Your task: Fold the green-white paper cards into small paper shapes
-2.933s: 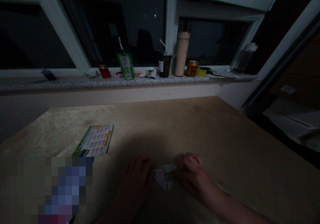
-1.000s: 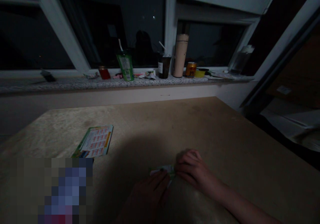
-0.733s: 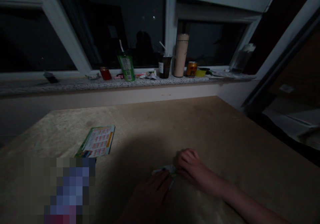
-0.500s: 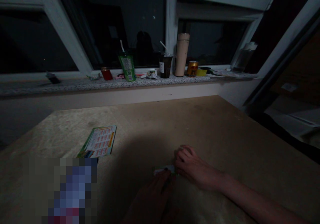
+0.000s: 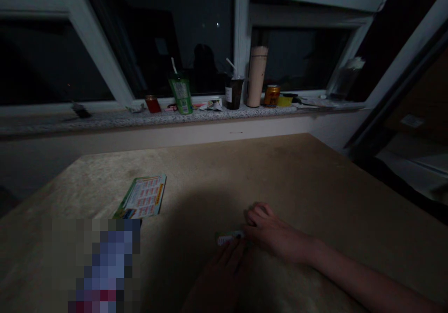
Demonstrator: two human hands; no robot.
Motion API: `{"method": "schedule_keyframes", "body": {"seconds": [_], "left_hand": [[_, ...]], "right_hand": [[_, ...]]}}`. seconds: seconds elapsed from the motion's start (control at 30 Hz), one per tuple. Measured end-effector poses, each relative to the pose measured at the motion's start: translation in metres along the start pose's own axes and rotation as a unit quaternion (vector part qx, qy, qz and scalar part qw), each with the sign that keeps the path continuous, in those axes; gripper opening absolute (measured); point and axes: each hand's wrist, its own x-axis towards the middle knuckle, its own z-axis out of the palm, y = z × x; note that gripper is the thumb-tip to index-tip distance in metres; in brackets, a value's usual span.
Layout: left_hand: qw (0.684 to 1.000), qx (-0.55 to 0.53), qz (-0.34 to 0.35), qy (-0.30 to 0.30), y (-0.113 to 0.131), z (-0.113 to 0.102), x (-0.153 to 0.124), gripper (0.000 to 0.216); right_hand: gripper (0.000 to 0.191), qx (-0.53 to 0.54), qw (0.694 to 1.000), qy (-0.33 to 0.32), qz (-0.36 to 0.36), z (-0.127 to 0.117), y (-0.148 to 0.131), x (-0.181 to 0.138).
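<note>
A small printed paper, pale with green at its edge, lies on the table in deep shadow. Over its near side my left hand rests with fingers stretched out flat, hiding part of it. My right hand is at the paper's right end, its fingers curled inward and its thumb side at the edge. Whatever lies under the curled fingers is hidden. Farther left on the table is a larger printed card with a green border and rows of red print, apart from both hands.
A blurred-out blue and red item is at the left front of the table. Along the windowsill stand a green cup, a dark cup, a tall pinkish flask, an orange can and a red jar.
My left hand has slid slightly down and right, so more of the small paper shows. My right hand has hardly moved. The whole view has shifted a little.
</note>
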Motion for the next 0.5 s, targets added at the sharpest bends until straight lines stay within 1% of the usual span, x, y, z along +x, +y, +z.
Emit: {"method": "schedule_keyframes", "body": {"seconds": [0.1,0.17,0.3,0.4,0.5], "left_hand": [[1.0,0.01,-0.016,-0.006,0.002,0.005,0.002,0.071],[0.999,0.021,-0.023,-0.011,0.004,0.007,0.003,0.069],[0.999,0.038,-0.034,-0.017,0.007,0.006,0.004,0.064],[0.999,0.031,-0.034,-0.018,0.009,0.005,0.004,0.064],[0.999,0.029,-0.035,-0.014,0.009,0.004,0.003,0.067]], "right_hand": [[0.015,0.01,1.0,0.011,0.01,0.005,-0.001,-0.001],[0.013,0.038,0.999,0.025,0.024,0.008,0.0,-0.002],[0.012,0.167,0.983,0.044,0.062,0.008,0.01,-0.002],[0.023,0.247,0.967,0.009,0.068,0.003,0.023,0.001],[0.029,0.268,0.961,-0.027,0.065,-0.002,0.035,0.008]]}}
